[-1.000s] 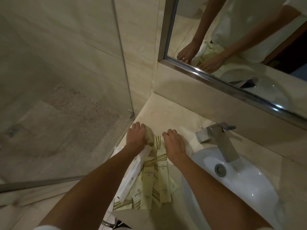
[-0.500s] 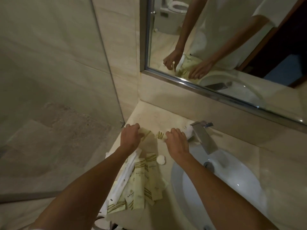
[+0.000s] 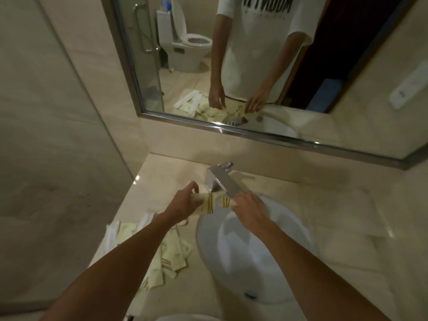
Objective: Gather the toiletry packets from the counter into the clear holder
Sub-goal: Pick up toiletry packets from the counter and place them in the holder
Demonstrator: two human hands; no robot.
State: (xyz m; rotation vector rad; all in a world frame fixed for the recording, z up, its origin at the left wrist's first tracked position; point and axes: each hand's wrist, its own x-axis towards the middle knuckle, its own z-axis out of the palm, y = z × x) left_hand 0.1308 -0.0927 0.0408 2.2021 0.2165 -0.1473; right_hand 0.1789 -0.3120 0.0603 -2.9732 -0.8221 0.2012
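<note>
Dim, warm-tinted and soft throughout. Glinted off the mirror frame (image 3: 273,135) and faucet (image 3: 222,181). Motion-smeared at the hands; bowed by wide-angle distortion toward the edges.

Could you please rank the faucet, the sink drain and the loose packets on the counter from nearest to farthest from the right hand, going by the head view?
From the right hand:
1. Faucet, just beyond its fingertips.
2. Loose packets, to the left on the counter.
3. Sink drain, near the basin's front edge.

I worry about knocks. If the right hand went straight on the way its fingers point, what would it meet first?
Probably the chrome faucet: the right hand points up-left at its spout, holding a packet. Depth is unclear.
</note>
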